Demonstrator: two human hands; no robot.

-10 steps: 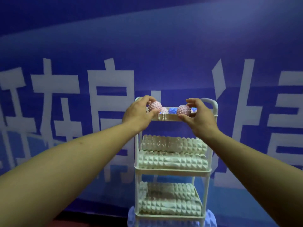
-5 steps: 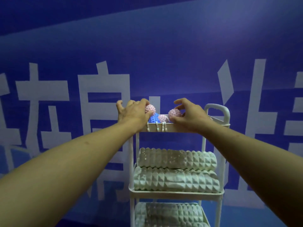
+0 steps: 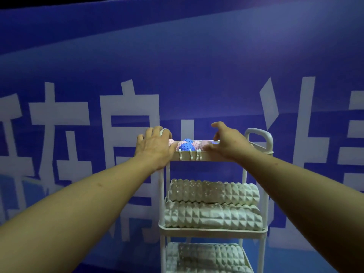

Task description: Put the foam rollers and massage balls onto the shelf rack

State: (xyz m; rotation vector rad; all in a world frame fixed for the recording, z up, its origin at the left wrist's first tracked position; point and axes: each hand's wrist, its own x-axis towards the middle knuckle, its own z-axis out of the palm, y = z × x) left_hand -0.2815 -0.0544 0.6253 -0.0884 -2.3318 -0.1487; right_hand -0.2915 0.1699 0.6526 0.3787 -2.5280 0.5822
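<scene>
A white shelf rack (image 3: 212, 231) stands against the blue wall. Its top tray (image 3: 189, 157) holds spiky massage balls: a blue ball (image 3: 186, 144) in the middle and pink balls (image 3: 197, 145) beside it. My left hand (image 3: 155, 146) rests over the tray's left corner with fingers spread, holding nothing. My right hand (image 3: 228, 142) hovers over the tray's right part, fingers apart and empty. Two pale ridged foam rollers (image 3: 213, 203) lie stacked on the middle shelf. More foam rollers (image 3: 204, 257) lie on the lower shelf.
Right behind the rack is a blue wall banner (image 3: 177, 66) with large white characters. The rack's curved handle (image 3: 260, 134) rises at the right end of the top tray. White hooks (image 3: 194, 154) hang on the tray's front rim.
Both hands have let go of the pink balls, which now lie in the top tray. The fingers have opened and lifted. The view has shifted closer to the rack and upward.
</scene>
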